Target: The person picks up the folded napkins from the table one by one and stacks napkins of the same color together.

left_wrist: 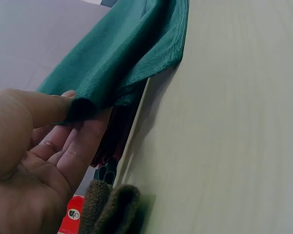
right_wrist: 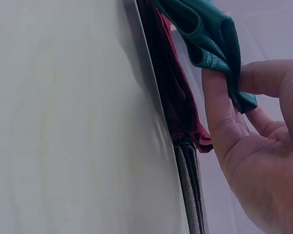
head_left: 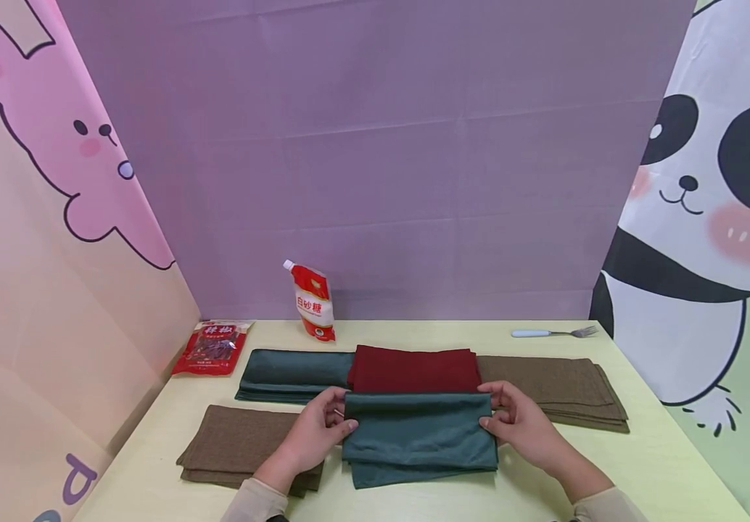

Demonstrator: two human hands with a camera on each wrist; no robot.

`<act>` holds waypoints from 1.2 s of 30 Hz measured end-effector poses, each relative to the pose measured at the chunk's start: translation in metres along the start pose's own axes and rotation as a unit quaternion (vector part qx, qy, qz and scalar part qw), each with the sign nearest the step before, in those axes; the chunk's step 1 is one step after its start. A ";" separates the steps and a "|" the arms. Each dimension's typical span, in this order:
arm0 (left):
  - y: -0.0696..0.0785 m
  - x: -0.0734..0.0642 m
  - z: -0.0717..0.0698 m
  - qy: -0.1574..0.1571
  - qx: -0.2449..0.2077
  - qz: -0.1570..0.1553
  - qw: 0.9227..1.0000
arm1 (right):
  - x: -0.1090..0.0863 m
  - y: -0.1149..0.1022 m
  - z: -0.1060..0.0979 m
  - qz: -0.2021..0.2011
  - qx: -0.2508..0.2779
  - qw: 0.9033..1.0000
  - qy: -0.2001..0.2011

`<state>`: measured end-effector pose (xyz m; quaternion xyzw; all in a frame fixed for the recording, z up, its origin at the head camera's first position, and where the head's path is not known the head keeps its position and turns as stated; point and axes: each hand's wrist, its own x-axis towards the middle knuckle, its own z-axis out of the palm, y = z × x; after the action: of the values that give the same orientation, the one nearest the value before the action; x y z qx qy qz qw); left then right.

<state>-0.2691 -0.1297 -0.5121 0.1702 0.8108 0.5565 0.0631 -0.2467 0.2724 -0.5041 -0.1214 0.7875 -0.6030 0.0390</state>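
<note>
Well, left hand [head_left: 312, 431]: thumb and fingers nearly together, pinching the upper left corner of the green cloth [head_left: 421, 438]; in its wrist view the thumb lies over the fold, fingers beneath.
Right hand [head_left: 524, 429]: a matching pinch at the upper right corner, thumb on one face, fingers on the other.
Green cloth: lower centre of the frame, stretched between both hands; smooth, finely ribbed, folded into a wide rectangle, the lower layer showing past the bottom edge, and raised off the table [head_left: 662, 475] at its held corners.
Red cloth [head_left: 414, 368]: matte, folded, just behind it.
Brown cloths: coarse weave, stacked folds; one lower left [head_left: 238, 442], partly behind the left hand, one right of centre [head_left: 545, 371].
Second green one: flat folded strip [head_left: 293, 371], left of the red.
Arms: reaching in from the bottom edge, angled inward, pale cuffs [head_left: 254, 502] at the wrists.
Back of table: shiny red packet [head_left: 215, 349] left, upright sugar pouch [head_left: 314, 308], pale-handled fork [head_left: 553, 333] right.
</note>
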 end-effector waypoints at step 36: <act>0.014 0.002 -0.014 0.062 -0.040 -0.001 0.997 | 0.012 -0.029 0.007 -0.011 0.005 1.000 0.007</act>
<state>-0.2722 -0.1368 -0.4935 0.1317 0.7904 0.5979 0.0205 -0.2523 0.2564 -0.4774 -0.1258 0.7834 -0.6080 0.0277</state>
